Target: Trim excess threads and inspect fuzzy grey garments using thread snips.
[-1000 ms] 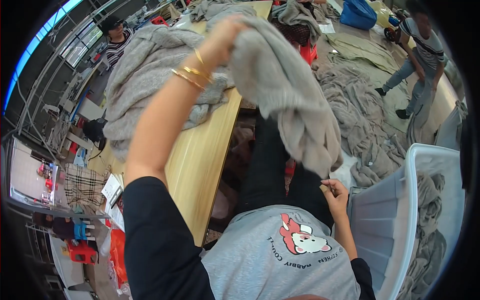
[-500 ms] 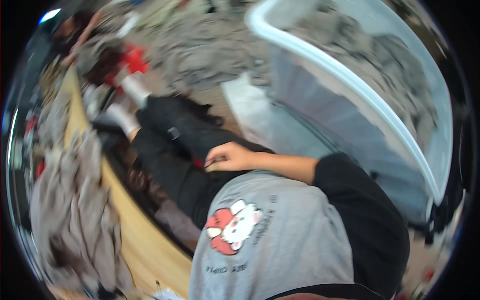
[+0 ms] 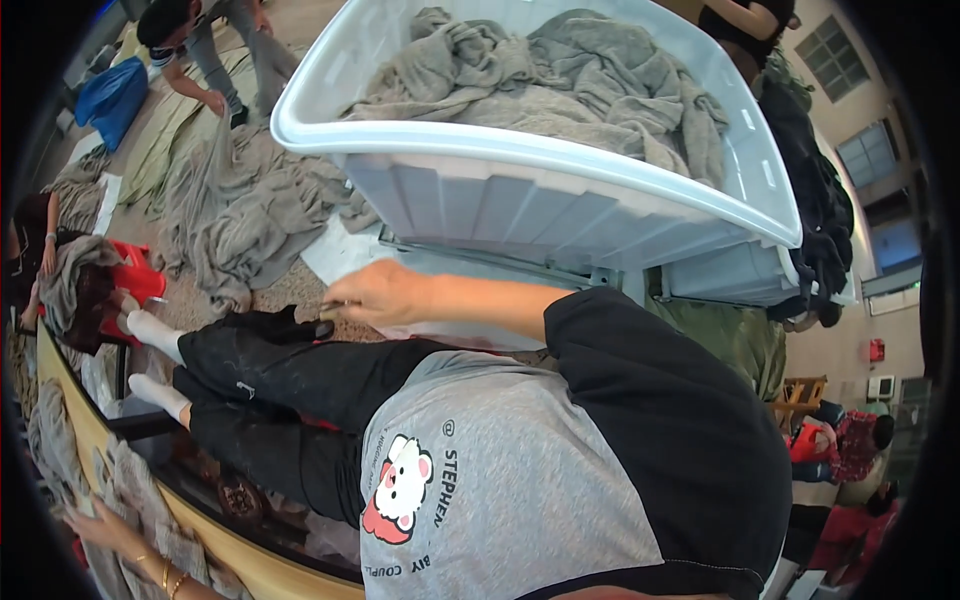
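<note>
My right hand (image 3: 382, 292) is closed in front of my dark trousers (image 3: 290, 365). A small dark tool (image 3: 322, 308) pokes from its fingers; its kind is too small to make out. Down at the lower left, my left hand (image 3: 98, 530), with gold bracelets at the wrist, lies with fingers apart on crumpled grey cloth (image 3: 145, 490). That cloth covers part of a light wooden table (image 3: 225, 545) along my left side.
A large pale-blue bin (image 3: 440, 190) full of grey cloth (image 3: 560, 90) stands ahead on a metal base. Beyond my feet, one person handles cloth heaped on the floor (image 3: 240, 215). Another is beside a red stool (image 3: 138, 275). More people are at the right.
The view has swung right, bringing the bin to the centre. My left hand has come into view on the cloth. My right hand still holds the dark tool.
</note>
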A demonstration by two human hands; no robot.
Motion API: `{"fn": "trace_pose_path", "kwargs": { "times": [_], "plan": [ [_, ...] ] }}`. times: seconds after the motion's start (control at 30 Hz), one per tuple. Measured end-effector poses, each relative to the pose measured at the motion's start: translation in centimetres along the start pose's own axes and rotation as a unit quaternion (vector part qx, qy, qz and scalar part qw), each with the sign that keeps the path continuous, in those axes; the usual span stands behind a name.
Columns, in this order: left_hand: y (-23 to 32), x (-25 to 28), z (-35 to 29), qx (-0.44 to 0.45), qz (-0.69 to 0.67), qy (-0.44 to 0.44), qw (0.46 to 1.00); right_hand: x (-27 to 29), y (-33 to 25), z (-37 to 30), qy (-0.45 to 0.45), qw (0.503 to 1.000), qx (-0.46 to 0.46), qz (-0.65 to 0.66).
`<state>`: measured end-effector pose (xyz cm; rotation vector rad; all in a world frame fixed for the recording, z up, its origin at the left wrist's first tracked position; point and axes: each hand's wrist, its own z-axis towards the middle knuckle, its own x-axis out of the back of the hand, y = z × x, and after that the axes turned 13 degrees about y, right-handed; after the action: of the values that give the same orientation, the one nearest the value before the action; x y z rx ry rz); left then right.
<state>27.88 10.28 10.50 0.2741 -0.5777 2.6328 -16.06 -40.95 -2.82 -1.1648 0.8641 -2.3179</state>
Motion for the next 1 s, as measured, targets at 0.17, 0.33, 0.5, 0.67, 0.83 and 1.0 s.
{"fn": "trace_pose_path", "kwargs": {
  "times": [0.17,0.33,0.5,0.67,0.83,1.0],
  "plan": [
    [14.9,-2.3,-0.3,0.1,-0.205,-0.076,0.971,12.0,-0.8,3.4,0.226,0.972,0.012,-0.064],
    [18.1,-6.6,-6.1,0.114,-0.239,-0.222,0.938,23.3,4.4,5.3,0.198,0.94,-0.11,-0.255],
    [16.7,-6.8,-10.3,0.148,-0.153,-0.356,0.91,28.8,11.8,3.5,-0.021,0.89,-0.311,-0.332],
    [16.6,-4.5,-12.3,0.156,-0.116,-0.464,0.865,33.4,18.7,1.4,-0.091,0.84,-0.347,-0.407],
    [16.2,-3.6,-13.9,0.19,-0.133,-0.481,0.845,32.1,19.4,0.2,-0.054,0.804,-0.455,-0.378],
    [17.8,-4.4,-13.6,0.204,-0.172,-0.457,0.849,31.3,20.4,-1.4,-0.2,0.753,-0.555,-0.291]
  ]
}}
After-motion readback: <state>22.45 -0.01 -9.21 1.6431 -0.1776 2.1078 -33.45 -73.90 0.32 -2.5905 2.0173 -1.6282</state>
